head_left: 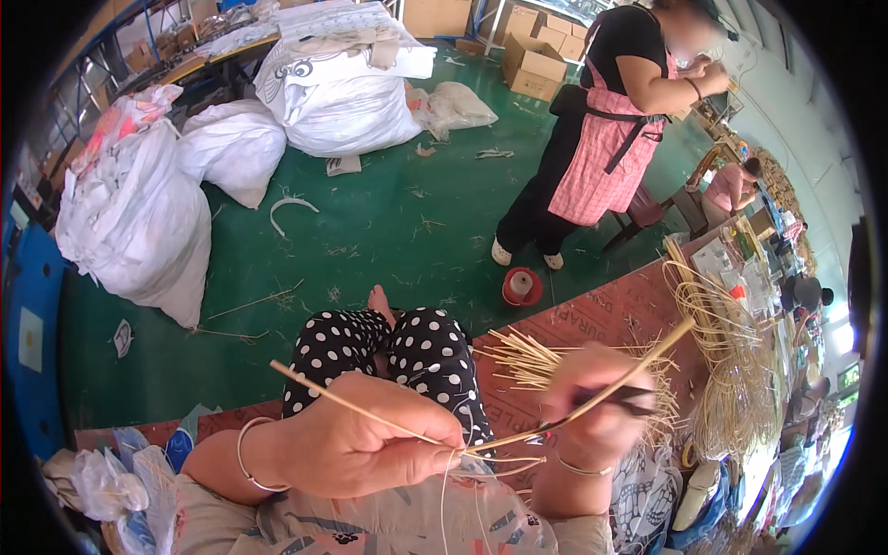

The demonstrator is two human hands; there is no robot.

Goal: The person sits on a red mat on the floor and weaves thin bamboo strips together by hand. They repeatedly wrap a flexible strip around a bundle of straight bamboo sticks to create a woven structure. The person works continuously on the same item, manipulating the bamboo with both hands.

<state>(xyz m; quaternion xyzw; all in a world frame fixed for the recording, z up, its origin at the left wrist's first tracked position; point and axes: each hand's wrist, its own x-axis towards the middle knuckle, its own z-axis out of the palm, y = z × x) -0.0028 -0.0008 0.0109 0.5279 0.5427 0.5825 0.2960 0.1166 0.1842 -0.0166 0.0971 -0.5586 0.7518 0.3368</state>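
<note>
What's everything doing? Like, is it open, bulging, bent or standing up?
Left hand: pinching
Pale strip: curved, pinched
Right hand: curled, blurred
Dark tool: held, too blurred to tell if open
Cardboard box: flaps open
Big white sack: bulging
Red bucket: upright
Person in pink apron: standing

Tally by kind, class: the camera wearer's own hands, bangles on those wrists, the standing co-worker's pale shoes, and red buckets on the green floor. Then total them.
Left hand and right hand: 2
Bangles: 2
Pale shoes: 2
Red bucket: 1
Total: 7
</note>
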